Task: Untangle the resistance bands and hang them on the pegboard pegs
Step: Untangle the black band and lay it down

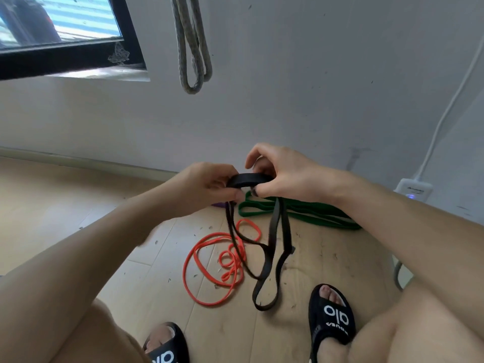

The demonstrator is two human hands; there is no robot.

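**Two hands hold a black band above a wooden floor**

A person stands over a light wooden floor (65, 205), looking down at both bare hands held close together in front of a white wall (314, 87).

The left hand (207, 187) has its fingers curled around one end of a bunched section of the black band (247, 180). The right hand (280, 174) pinches the other end of that same bunch, thumb and fingers bent around it. Between the hands the band forms a short, thick, arched bundle.

Below the hands, the rest of the black band hangs in several long, twisted loops that reach down to the floor between the person's feet.

On the floor lie two more bands. A thin orange band (209, 263) sits in loose coils and small knots at the middle of the floor, partly behind the hanging black loops. A green band (301, 209) lies folded flat near the wall, just under the right hand. A small purple piece (218, 204) shows beneath the left hand; what it is cannot be told.

A grey band (192, 48) hangs down the wall, its top out of view.

A dark-framed window (65, 35) fills the upper left corner. At the right edge, a white power strip (413, 189) rests on the floor, with its white cable (450, 106) running up the wall. The person wears black slippers (332, 315) with white lettering.
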